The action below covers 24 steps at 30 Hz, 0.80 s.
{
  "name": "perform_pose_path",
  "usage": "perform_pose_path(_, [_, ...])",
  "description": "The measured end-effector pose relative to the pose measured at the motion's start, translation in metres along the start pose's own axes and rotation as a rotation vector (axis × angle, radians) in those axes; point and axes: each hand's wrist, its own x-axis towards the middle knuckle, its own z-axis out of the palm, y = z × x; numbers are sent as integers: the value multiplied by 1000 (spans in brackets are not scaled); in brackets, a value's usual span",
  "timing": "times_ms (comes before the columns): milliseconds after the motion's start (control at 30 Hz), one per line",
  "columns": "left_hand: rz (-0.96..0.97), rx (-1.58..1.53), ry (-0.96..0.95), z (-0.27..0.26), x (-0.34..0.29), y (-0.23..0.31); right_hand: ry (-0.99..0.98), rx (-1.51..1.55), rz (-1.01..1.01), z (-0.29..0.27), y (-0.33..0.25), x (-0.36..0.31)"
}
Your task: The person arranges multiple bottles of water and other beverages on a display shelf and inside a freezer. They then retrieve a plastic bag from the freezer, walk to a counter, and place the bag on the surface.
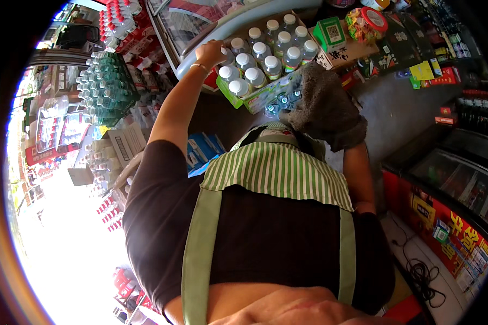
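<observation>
My left hand (210,53) reaches forward to the left end of an open carton (234,97) of clear bottles with white caps (271,62). Its fingers curl in at the carton's corner, beside the nearest bottles; what they grip there is hidden. A thick dark grey cloth (331,103) hangs over my right hand, covering the fingers, and its near end reaches down to the wrist. This cloth is in front of the carton's right side. Below the carton, bottles with blue caps (283,99) show in part.
A freezer with a pale rim (222,32) stands behind the carton. To the right are a green box (329,33) and a candy jar with a red lid (374,19). Stacked bottles (106,81) fill the left. A black cable (424,276) lies coiled at the lower right.
</observation>
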Motion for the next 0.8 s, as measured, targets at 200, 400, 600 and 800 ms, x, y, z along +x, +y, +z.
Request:
perform_pose_path(200, [81,-319,251,-141,-58,14,202,87,-352,-21,-67,54])
perform_pose_path(400, [286,-725,276,-208,-123,83,506,229,-563,13,-147,116])
perform_pose_path(600, [255,-909,332,-213,-146,78,422,291,-523,35,-118,123])
perform_pose_path(800, [414,-605,542,-214,-144,84,147,4,-307,39,-98,106])
